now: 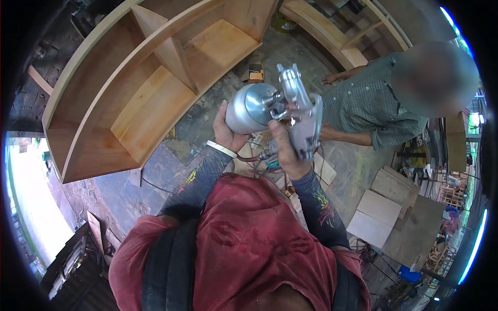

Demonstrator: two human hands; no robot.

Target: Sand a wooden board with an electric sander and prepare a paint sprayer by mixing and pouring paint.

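A silver spray gun [307,122] with a round metal cup [244,111] is held up in front of my chest, tipped on its side. My left hand [228,130] cradles the cup from below and the left, fingers bent around it. At the gun's body and handle, my right hand [289,150] is closed, its thumb up by the neck where cup and gun join. Some of the right fingers are hidden behind the gun. A white band circles my left wrist.
A large wooden shelf unit [155,98] lies at the upper left, another wooden frame [332,31] beyond. A person in a green checked shirt [358,93] is close on the right. Boards [376,212] lie at the lower right; a power tool and cables are below my hands.
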